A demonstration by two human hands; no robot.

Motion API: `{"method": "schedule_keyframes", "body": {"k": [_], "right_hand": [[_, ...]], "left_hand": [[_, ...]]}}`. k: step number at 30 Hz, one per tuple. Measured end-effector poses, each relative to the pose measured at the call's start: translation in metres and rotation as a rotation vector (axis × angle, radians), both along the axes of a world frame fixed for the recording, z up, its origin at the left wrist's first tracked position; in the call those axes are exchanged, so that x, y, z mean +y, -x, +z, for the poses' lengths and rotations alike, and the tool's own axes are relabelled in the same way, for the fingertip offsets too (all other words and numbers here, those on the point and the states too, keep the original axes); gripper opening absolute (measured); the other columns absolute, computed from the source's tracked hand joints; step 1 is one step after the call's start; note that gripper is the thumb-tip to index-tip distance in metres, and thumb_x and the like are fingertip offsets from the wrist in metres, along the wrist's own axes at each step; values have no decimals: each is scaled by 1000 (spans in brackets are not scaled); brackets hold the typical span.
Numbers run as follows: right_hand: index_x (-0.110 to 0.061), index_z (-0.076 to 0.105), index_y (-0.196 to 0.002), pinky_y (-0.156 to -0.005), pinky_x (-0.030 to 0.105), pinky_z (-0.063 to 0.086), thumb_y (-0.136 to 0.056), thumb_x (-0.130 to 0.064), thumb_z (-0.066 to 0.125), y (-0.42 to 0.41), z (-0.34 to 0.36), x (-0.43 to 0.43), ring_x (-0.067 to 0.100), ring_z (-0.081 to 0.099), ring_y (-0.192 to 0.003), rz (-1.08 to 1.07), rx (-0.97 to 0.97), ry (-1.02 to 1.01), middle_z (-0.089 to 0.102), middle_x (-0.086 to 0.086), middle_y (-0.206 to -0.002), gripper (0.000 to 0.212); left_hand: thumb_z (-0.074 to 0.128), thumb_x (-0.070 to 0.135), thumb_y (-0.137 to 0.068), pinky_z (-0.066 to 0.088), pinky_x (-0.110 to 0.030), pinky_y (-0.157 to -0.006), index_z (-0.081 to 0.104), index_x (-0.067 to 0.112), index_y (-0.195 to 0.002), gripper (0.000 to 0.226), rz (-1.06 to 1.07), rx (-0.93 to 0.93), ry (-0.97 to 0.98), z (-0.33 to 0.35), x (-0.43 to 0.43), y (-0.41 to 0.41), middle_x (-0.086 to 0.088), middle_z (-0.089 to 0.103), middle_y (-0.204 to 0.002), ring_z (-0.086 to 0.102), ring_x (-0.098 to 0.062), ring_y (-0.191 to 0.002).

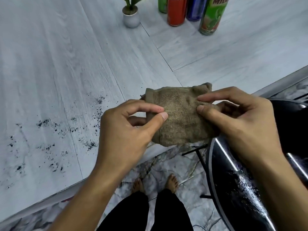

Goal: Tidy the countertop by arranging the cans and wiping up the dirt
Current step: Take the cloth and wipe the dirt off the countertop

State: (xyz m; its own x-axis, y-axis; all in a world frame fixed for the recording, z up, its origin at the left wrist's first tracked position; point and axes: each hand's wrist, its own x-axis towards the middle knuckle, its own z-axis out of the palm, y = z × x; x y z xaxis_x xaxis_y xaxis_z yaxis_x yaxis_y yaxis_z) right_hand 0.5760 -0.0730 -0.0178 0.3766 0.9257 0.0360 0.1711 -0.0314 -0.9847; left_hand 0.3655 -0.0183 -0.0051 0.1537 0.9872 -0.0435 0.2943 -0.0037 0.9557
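Note:
A brown terry cloth [180, 117] is held in the air over the counter's front edge. My left hand [126, 130] pinches its left side between thumb and forefinger, and my right hand [236, 120] pinches its right side the same way. Black dirt specks [55, 139] are scattered over the grey wood-grain countertop [58, 64] to the left of my hands. Several cans stand together at the far edge: a red can [176, 12], a blue can [195, 9], a green Milo can [211, 17] and another green can [162, 5].
A small white pot with a green plant [130, 15] stands left of the cans. A black round chair seat [250, 180] is on my right, below the counter edge. My bare feet [155, 182] stand on a marble-patterned floor.

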Motion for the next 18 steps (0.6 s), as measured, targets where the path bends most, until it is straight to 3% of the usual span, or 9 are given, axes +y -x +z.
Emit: {"method": "schedule_keyframes", "body": {"k": [2, 8, 11, 15, 18], "right_hand": [[-19, 81, -92, -62, 47, 46, -82, -9, 84, 5, 0, 15, 24, 51, -66, 31, 1, -3, 66, -3, -76, 15], [-20, 81, -92, -60, 33, 41, -83, -12, 84, 16, -4, 47, 20, 50, -64, 104, 11, -12, 65, -2, -78, 12], [-24, 80, -91, -62, 32, 45, -83, -15, 83, 21, -6, 57, 21, 55, -67, 133, -16, -11, 72, 1, -90, 13], [-25, 80, -93, -66, 39, 52, -84, -13, 83, 26, -16, 65, 30, 63, -76, 128, -139, 5, 71, 0, -96, 15], [-25, 79, -96, -68, 30, 50, -85, -16, 81, 29, -23, 64, 17, 62, -78, 141, -281, 21, 67, -5, -96, 15]], "left_hand": [[88, 20, -79, 51, -12, -59, 81, 27, -82, 11, 27, 10, -8, 3, 8, 7, 14, 78, -90, 74, -6, -65], [88, 24, -79, 54, -14, -61, 81, 29, -84, 10, 99, 40, -34, 6, 24, 23, 16, 78, -91, 74, -7, -66], [88, 26, -79, 53, -13, -60, 81, 30, -85, 10, 122, 62, -23, 2, 29, 29, 17, 78, -85, 74, -5, -65], [88, 29, -78, 49, -9, -58, 82, 33, -84, 10, 118, 140, 25, -9, 37, 33, 17, 76, -73, 73, -3, -64], [89, 32, -77, 47, -6, -58, 82, 35, -84, 11, 84, 241, 55, -17, 41, 34, 21, 75, -73, 71, 4, -66]]}}
